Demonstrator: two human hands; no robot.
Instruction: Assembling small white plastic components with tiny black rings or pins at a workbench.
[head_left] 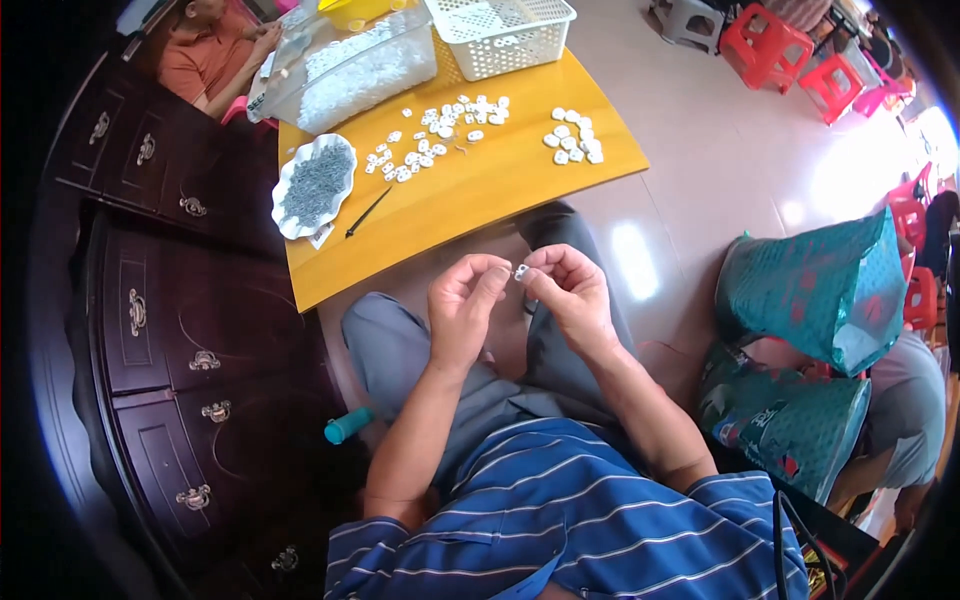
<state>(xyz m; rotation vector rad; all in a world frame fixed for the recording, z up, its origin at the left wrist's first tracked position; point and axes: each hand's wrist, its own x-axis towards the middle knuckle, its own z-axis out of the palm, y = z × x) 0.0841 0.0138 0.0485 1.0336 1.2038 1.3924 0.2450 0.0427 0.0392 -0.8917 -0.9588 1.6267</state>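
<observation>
Above my lap, both hands meet at their fingertips. My right hand pinches a small white plastic piece with holes between thumb and fingers. My left hand is closed in a pinch right beside that piece; whatever its fingertips hold is too small to name. Beyond my hands, on the yellow wooden table, lie a scatter of similar white pieces and a separate group of white pieces at the right. A scalloped white plate heaped with small grey metal pins or screws stands near the left edge, next to a thin black tool.
A clear bin of white parts and a white perforated basket stand at the table's back. Dark drawers line the left. Green woven bags stand at right, red stools farther off. A person sits at far left.
</observation>
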